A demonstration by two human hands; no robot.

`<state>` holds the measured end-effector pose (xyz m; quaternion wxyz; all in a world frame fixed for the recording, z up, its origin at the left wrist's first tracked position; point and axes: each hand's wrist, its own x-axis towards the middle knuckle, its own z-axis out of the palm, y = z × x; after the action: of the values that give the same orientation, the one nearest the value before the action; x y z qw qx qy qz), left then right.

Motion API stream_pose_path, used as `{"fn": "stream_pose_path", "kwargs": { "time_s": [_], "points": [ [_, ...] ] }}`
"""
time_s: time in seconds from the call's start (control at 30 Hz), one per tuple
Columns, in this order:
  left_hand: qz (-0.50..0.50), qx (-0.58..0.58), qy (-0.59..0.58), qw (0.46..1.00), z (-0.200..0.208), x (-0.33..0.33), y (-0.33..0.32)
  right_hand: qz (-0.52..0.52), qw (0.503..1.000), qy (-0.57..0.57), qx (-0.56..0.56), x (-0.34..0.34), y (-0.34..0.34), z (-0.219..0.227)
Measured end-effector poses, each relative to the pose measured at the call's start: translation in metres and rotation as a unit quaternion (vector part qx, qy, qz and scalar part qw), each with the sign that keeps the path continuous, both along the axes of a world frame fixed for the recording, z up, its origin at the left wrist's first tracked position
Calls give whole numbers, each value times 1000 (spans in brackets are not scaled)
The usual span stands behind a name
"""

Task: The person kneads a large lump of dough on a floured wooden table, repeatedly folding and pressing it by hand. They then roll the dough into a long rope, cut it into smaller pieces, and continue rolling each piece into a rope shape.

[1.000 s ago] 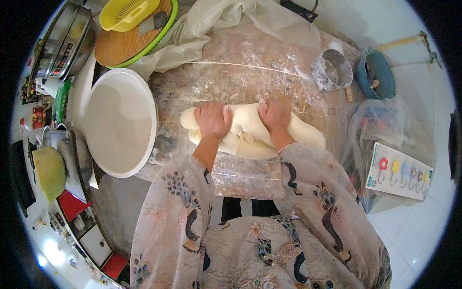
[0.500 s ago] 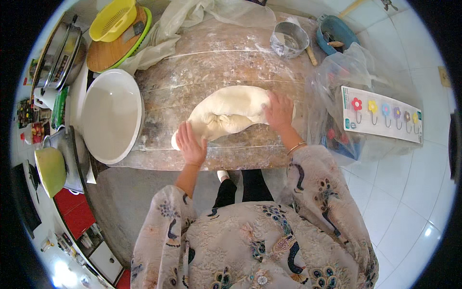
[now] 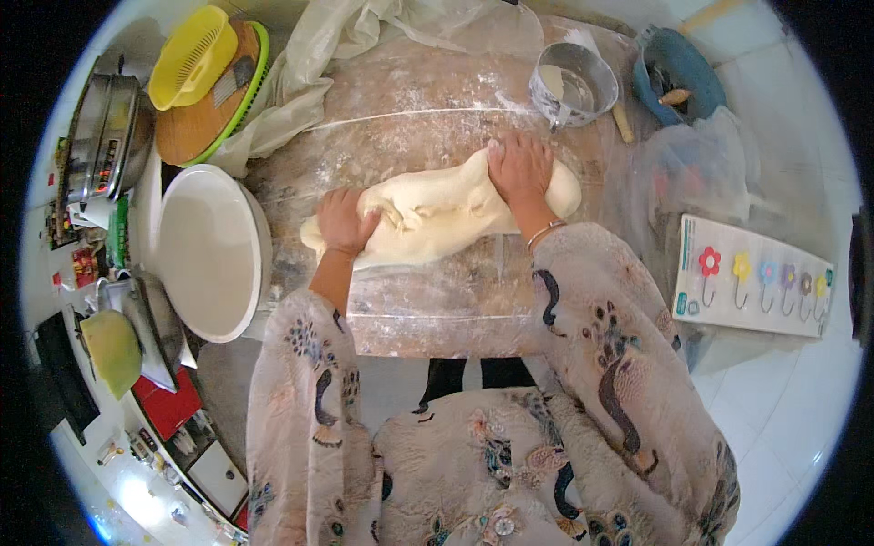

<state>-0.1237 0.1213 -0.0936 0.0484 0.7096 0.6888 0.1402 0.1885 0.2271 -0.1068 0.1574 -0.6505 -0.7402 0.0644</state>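
Note:
A long, pale roll of dough (image 3: 439,221) lies across the floured wooden board (image 3: 410,334), creased and folded along its middle. Near the dough's left end my left hand (image 3: 344,221) grips it, thumb pointing right against the folds. My right hand (image 3: 522,170) presses on the right part, its fingers curled over the far side. A rounded end of dough bulges out to the right of that hand. The fingertips of both hands are partly hidden by the hands and the dough.
A large white basin (image 3: 209,255) stands left of the dough. Behind it are a yellow basket (image 3: 191,56) and a round wooden board (image 3: 196,127). A metal pot (image 3: 583,86) and a blue basin (image 3: 696,77) sit at the far right, beyond a card of flower hooks (image 3: 754,278).
Both hands have moved away from me on the dough, which now lies straighter and less arched. The fingers have curled over it. The whole view has also shifted.

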Motion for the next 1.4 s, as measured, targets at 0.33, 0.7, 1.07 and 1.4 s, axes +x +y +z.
{"fn": "stream_pose_path", "kwargs": {
  "time_s": [0.33,0.7,1.07,1.4],
  "points": [
    [-47,40,-76,995,34,120,-74,-66,978,193,46,82,-59,2],
    [-115,-57,-14,992,25,112,34,-281,912,268,-134,86,-49,-38],
    [-320,-33,-53,945,42,159,33,-397,748,505,-167,57,-104,-26],
    [-262,3,-57,963,16,253,-3,-241,780,527,-237,96,-119,-28]
  ]
}}
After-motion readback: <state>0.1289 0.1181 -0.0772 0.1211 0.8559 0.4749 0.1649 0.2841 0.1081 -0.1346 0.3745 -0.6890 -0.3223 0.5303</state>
